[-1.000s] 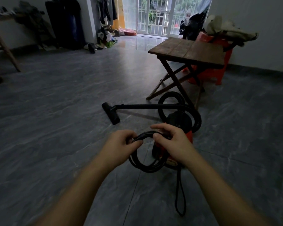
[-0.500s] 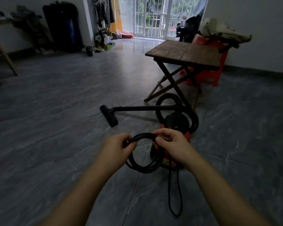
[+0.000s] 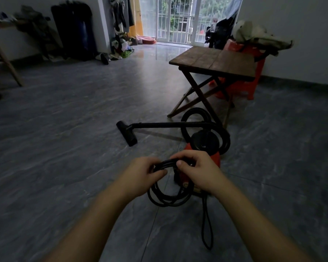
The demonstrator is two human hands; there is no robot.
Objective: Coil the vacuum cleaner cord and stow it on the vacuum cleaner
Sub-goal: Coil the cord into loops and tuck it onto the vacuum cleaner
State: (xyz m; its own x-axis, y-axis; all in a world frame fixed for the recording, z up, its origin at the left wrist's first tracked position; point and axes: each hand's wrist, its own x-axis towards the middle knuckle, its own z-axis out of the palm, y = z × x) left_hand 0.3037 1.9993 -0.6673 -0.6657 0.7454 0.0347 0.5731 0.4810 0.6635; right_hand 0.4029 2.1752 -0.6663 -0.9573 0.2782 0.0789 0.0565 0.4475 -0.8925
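A black power cord [image 3: 167, 201] hangs in several loops between my hands, just in front of the red vacuum cleaner [image 3: 206, 148] with its black lid. My left hand [image 3: 140, 176] grips the left top of the coil. My right hand [image 3: 197, 171] pinches the coil's top right, thumb over the strands. One long loose loop of cord [image 3: 206, 229] drops from under my right wrist down toward the floor. The lower front of the vacuum is hidden behind my right hand.
The vacuum's black hose [image 3: 195, 116] curls behind it, and its wand and floor nozzle [image 3: 127, 133] lie on the grey floor to the left. A folding wooden table [image 3: 214, 61] stands behind the vacuum, with red stools [image 3: 252, 87] beyond. Clutter lines the far wall.
My hands have come closer together at the top of the coil, and the right hand has re-gripped with its thumb over the strands. The hanging loop has swung a little.
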